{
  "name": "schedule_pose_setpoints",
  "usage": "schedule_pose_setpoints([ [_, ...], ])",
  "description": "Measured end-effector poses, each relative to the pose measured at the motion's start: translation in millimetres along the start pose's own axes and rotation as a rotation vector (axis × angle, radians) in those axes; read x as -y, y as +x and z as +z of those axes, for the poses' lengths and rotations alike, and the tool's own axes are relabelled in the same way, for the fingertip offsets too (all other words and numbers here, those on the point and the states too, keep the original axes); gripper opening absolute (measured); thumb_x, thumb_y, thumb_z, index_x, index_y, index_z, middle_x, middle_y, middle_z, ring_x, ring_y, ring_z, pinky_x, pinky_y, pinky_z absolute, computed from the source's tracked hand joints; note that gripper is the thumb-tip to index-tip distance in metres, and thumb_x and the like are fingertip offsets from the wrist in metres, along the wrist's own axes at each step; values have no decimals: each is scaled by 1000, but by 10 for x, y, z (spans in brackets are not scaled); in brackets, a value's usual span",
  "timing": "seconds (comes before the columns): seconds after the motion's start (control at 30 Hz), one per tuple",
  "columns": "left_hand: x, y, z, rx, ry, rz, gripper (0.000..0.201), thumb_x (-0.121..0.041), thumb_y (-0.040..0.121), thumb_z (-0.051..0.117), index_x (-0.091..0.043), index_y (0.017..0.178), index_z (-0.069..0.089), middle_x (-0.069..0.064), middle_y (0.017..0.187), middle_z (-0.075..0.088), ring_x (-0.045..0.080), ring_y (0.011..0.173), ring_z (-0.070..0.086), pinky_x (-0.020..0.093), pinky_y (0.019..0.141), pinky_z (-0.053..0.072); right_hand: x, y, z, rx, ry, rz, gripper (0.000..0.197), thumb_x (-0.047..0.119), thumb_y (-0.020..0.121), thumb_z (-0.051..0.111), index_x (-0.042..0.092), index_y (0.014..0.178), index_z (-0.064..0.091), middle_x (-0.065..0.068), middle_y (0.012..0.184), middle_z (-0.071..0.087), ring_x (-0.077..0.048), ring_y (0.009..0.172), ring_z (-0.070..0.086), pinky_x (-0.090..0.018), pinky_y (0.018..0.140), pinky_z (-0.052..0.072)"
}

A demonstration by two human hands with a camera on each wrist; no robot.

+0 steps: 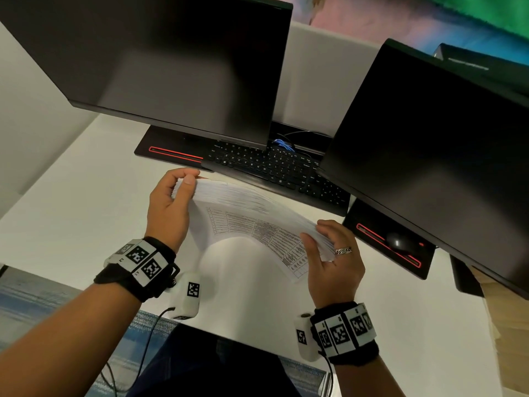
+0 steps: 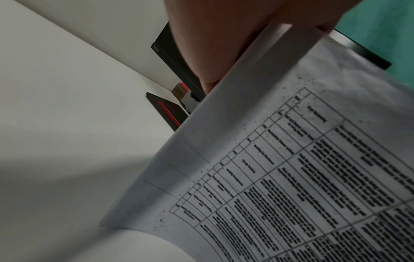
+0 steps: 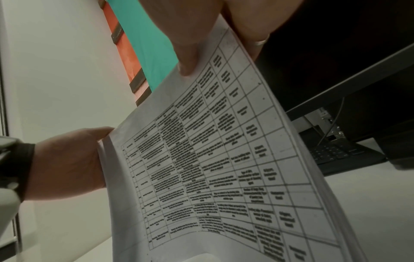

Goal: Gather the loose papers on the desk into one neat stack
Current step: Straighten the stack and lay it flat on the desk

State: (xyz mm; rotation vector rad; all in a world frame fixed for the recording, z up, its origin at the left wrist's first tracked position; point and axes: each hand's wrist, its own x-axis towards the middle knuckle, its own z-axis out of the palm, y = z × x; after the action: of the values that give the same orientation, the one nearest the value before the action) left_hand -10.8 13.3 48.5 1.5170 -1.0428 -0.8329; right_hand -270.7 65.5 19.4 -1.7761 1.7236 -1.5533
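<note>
A thick stack of white papers (image 1: 252, 222) printed with tables stands on its long edge on the white desk (image 1: 86, 213), bowed toward me. My left hand (image 1: 174, 196) grips the stack's left end, thumb on the near face. My right hand (image 1: 329, 247), with a ring on one finger, grips the right end. In the left wrist view the stack (image 2: 280, 168) fills the lower right under my left hand (image 2: 215, 40). The right wrist view shows the printed sheet (image 3: 212, 159) with my right thumb (image 3: 188, 49) on it and my left hand (image 3: 71, 159) at the far end.
Two dark monitors (image 1: 160, 64) (image 1: 435, 144) overhang the desk close behind the papers. A black keyboard (image 1: 274, 170) lies just beyond the stack. A black mouse (image 1: 399, 242) sits on the right monitor's base. Bare desk lies to the left and in front.
</note>
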Motion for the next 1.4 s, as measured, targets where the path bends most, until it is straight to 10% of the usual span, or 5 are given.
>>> schedule_pose_setpoints([
  [0.27, 4, 45, 6, 6, -15, -8, 26, -38, 95, 46, -25, 106, 66, 9, 110, 69, 33, 107, 61, 48, 94, 49, -46, 4, 7, 44, -59, -125, 38, 20, 88, 70, 7, 123, 65, -2, 129, 56, 0, 125, 48, -19, 96, 51],
  [0.53, 46, 100, -15, 31, -10, 10, 24, -32, 95, 44, -28, 96, 67, 0, 99, 67, 20, 94, 58, 36, 83, 45, 82, 90, -93, 274, -409, -99, 66, 57, 90, 54, 19, 143, 46, -5, 148, 48, -29, 135, 45, -56, 101, 45],
  [1.23, 83, 219, 13, 24, -17, 55, 28, -26, 95, 41, -25, 87, 68, -11, 87, 65, -1, 80, 56, 12, 72, 43, 469, 340, -46, 611, -810, -73, 102, 70, 76, 59, 22, 156, 18, -5, 164, 23, -37, 149, 23, -64, 114, 22],
  [1.4, 121, 239, 25, 34, -12, 64, 28, -27, 96, 41, -29, 86, 67, -11, 86, 65, -3, 78, 56, 7, 70, 43, 402, 313, -73, 508, -578, -59, 91, 51, 78, 73, 31, 152, 25, 0, 158, 34, -29, 139, 43, -56, 104, 45],
])
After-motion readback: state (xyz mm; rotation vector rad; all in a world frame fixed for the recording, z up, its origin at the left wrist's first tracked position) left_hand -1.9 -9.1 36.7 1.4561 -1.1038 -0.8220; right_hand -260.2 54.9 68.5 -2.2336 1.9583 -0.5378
